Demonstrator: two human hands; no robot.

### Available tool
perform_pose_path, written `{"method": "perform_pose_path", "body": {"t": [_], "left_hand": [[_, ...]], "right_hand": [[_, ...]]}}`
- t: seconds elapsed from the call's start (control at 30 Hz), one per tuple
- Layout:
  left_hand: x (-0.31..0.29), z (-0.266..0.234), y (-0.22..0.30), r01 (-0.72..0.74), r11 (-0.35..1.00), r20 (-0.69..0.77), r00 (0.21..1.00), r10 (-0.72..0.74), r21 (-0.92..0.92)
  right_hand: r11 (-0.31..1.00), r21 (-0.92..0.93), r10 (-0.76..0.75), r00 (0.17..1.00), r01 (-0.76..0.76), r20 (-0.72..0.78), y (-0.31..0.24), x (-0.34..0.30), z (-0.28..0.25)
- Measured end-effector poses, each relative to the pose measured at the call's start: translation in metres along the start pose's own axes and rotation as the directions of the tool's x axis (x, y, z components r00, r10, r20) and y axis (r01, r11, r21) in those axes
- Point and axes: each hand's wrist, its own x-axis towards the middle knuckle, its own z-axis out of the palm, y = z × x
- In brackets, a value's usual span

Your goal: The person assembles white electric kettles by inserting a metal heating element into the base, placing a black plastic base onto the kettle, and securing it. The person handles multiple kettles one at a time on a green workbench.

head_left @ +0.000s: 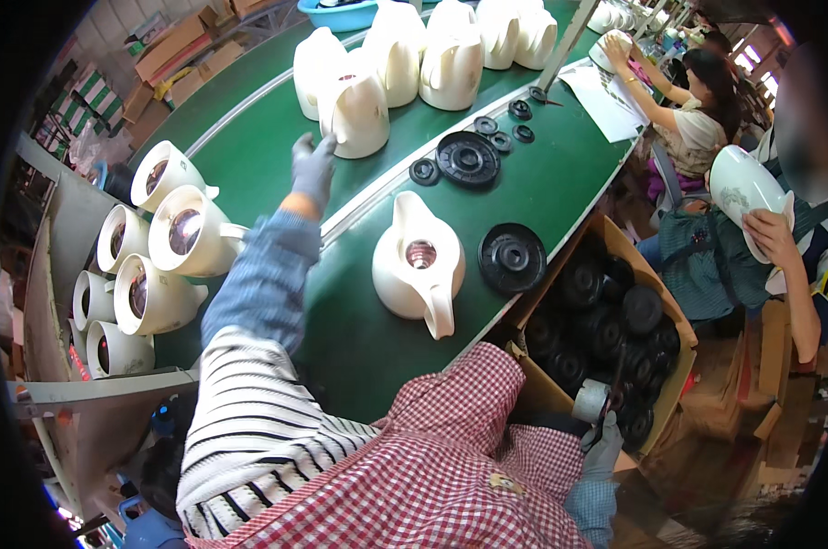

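Observation:
My left hand (313, 172), in a grey glove, reaches out over the green bench with fingers apart. Its fingertips are beside a white jug body (354, 114) standing there; whether they touch it I cannot tell. At the lower right my right hand (603, 448), also gloved, is closed around a tool with a pale grey cylindrical head (591, 401) and a dark handle. In front of me another white jug body (419, 265) stands upright, its opening upward and its handle toward me. A black round base (512, 259) lies to the right of it.
More white jugs (451, 55) stand at the back; several lie on their sides (185, 233) at left. Black discs (469, 159) rest beside a metal rail (368, 197). An open carton (679, 316) of black round parts sits at right, near a person holding a pale jug (748, 188).

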Motion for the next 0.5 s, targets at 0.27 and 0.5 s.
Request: {"method": "perform_pose_path", "body": {"t": [0.27,0.5], "left_hand": [[-0.291,-0.154,0.017,0.98,0.076,0.882,-0.129,-0.453,0.183],[-0.316,-0.046,-0.02,0.922,-0.191,0.926,0.287,-0.246,-0.337]], "right_hand": [[0.996,0.086,-0.015,0.998,0.01,0.053,-0.007,-0.009,0.015],[0.981,-0.012,-0.194,0.979,0.195,0.065,0.009,-0.032,-0.016]]}}
